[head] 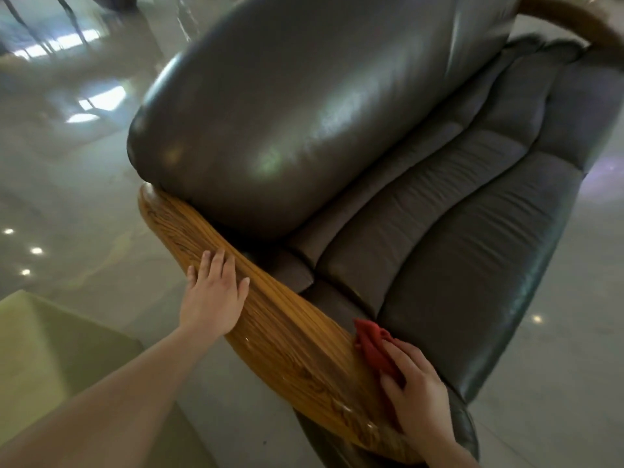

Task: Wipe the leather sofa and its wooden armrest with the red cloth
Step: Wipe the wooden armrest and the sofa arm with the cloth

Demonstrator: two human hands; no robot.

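Head view looked down on a grey leather sofa (422,211) standing on a pale, glossy tiled floor (67,204) that mirrored ceiling lights as small bright spots and window glare as broad patches. The sofa's rounded back cushion (287,106) was smooth and shiny, while the seat below it was ribbed in long padded folds. A wooden armrest (270,309), honey-coloured with strong dark grain and a glossy finish, ran diagonally along the near side of the sofa, from under the back cushion toward the lower edge of the frame. A second wooden armrest (567,18) curved across the far upper right corner.

The left hand (216,298) lay flat and open on the near armrest, fingers spread, holding nothing. The right hand (418,396) was closed around a bunched red cloth (374,346), which was pressed against the inner edge of the near armrest, where the wood met the seat leather.

A pale green block-shaped object (40,349) sat at lower left, on the floor beside the sofa. Dark, thin furniture legs (44,11) showed blurred at the upper left.
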